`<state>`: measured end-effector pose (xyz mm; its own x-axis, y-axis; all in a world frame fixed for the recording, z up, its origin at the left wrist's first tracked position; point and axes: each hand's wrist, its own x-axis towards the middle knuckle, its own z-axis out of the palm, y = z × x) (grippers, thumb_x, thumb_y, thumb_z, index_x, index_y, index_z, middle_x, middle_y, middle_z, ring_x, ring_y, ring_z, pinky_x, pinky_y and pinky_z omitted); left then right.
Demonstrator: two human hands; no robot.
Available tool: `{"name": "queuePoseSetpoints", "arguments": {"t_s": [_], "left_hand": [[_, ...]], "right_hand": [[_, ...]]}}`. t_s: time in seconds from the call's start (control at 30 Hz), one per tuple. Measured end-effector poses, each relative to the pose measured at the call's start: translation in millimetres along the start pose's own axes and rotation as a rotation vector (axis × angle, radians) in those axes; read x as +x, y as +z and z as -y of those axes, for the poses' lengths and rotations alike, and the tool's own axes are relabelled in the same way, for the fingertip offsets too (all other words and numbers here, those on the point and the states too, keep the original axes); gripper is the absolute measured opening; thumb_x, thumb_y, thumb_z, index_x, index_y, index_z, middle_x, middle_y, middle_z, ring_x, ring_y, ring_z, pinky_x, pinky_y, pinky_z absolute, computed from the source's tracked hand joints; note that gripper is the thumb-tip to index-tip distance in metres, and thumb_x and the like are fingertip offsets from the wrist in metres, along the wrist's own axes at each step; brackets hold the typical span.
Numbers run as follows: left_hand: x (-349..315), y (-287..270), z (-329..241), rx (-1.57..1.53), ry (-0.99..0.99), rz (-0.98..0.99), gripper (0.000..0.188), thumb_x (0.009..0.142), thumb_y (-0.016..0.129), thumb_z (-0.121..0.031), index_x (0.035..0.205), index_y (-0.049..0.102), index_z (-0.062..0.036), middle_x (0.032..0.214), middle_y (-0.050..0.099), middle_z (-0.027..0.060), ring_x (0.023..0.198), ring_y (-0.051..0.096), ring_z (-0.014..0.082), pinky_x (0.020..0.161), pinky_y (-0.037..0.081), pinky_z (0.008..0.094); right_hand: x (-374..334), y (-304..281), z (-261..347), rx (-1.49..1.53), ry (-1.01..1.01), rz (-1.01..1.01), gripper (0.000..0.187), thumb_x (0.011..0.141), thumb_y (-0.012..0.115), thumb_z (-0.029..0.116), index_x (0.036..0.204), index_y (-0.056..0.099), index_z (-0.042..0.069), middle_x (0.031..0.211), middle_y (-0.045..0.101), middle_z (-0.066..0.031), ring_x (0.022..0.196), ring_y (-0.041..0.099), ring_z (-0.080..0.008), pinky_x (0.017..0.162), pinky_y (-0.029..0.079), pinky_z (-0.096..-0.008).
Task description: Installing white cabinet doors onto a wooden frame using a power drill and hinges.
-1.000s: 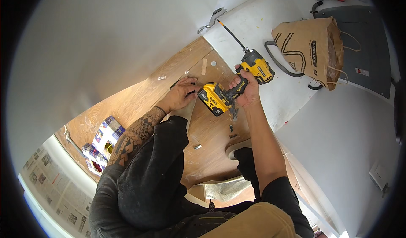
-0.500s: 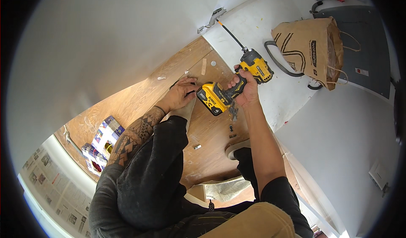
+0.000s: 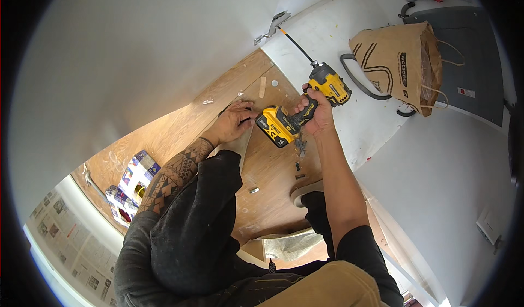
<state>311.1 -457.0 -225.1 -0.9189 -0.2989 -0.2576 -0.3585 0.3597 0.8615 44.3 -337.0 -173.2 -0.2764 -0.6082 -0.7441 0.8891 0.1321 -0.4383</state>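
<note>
My right hand (image 3: 317, 113) is wrapped round the grip of a yellow-and-black cordless impact driver (image 3: 329, 83). A long, thin driver bit (image 3: 295, 45) runs from its nose up and left, its orange-banded tip at a metal cabinet hinge (image 3: 273, 27). This hinge joins the large white door panel (image 3: 147, 50) to the white side wall. Low down, my left hand (image 3: 236, 122) rests over my foot beside the driver's battery, its fingers loosely bent and apart. No held object shows in it; its palm is hidden.
Small metal pieces (image 3: 254, 190) and scraps lie on the wooden floor (image 3: 273, 203). Two patterned boxes (image 3: 139, 170) stand at left. A brown paper bag (image 3: 401, 64) sits at upper right, near a curved grey hose (image 3: 360, 80). Newspaper (image 3: 71, 247) covers the lower-left area.
The driver and its bit tip have shifted very slightly left at the hinge. My left hand stays in the same place.
</note>
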Motion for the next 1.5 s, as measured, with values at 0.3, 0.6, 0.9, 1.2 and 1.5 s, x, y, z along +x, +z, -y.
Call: {"name": "queuePoseSetpoints", "arguments": {"t_s": [0.3, 0.6, 0.9, 1.2, 1.5], "left_hand": [[7.2, 7.0, 6.5, -0.006, -0.001, 0.002, 0.035, 0.095, 0.067, -0.015, 0.13, 0.07, -0.0103, 0.145, 0.057, 0.0219, 0.143, 0.047, 0.0352, 0.12, 0.036, 0.0446], [10.3, -10.2, 12.9, -0.254, -0.296, 0.097, 0.048, 0.096, 0.068, -0.04, 0.13, 0.069, -0.006, 0.135, 0.066, 0.0205, 0.128, 0.06, 0.0358, 0.112, 0.045, 0.0412], [-80.8, -171.6, -320.4, 0.422, 0.097, 0.331, 0.039, 0.096, 0.067, -0.039, 0.111, 0.073, -0.0032, 0.105, 0.073, 0.0213, 0.101, 0.07, 0.039, 0.09, 0.055, 0.0457], [-151.0, -25.4, -242.4, 0.712, 0.227, 0.209, 0.048, 0.096, 0.065, -0.044, 0.101, 0.071, 0.0024, 0.092, 0.073, 0.0238, 0.09, 0.071, 0.0419, 0.08, 0.058, 0.0484], [-136.5, -28.6, -255.6, 0.581, 0.302, 0.267, 0.051, 0.094, 0.068, -0.045, 0.109, 0.07, 0.0036, 0.092, 0.073, 0.0249, 0.089, 0.072, 0.0423, 0.08, 0.058, 0.0501]], "right_hand": [[-14.7, 7.2, 8.8, -0.019, 0.006, -0.031, 0.03, 0.092, 0.067, 0.021, 0.118, 0.062, 0.006, 0.066, 0.051, -0.0008, 0.061, 0.053, -0.0172, 0.065, 0.05, -0.0353], [-138.8, 25.4, 35.1, 0.008, -0.214, 0.032, 0.029, 0.093, 0.064, 0.017, 0.119, 0.061, 0.005, 0.069, 0.053, -0.0026, 0.063, 0.054, -0.0186, 0.065, 0.049, -0.0357], [-242.5, 126.7, 135.8, -0.187, -0.669, 0.191, 0.028, 0.096, 0.062, 0.014, 0.121, 0.062, 0.002, 0.07, 0.053, -0.0024, 0.064, 0.055, -0.0166, 0.065, 0.049, -0.0332], [-254.6, 174.5, 59.4, -0.202, -0.815, 0.286, 0.023, 0.092, 0.069, 0.006, 0.114, 0.068, -0.001, 0.071, 0.058, -0.0027, 0.06, 0.055, -0.0131, 0.06, 0.049, -0.0295], [-274.2, 207.9, 56.9, -0.265, -0.83, 0.19, 0.022, 0.089, 0.071, 0.001, 0.11, 0.068, -0.002, 0.076, 0.062, -0.0035, 0.057, 0.057, -0.0116, 0.055, 0.05, -0.0284]]}}
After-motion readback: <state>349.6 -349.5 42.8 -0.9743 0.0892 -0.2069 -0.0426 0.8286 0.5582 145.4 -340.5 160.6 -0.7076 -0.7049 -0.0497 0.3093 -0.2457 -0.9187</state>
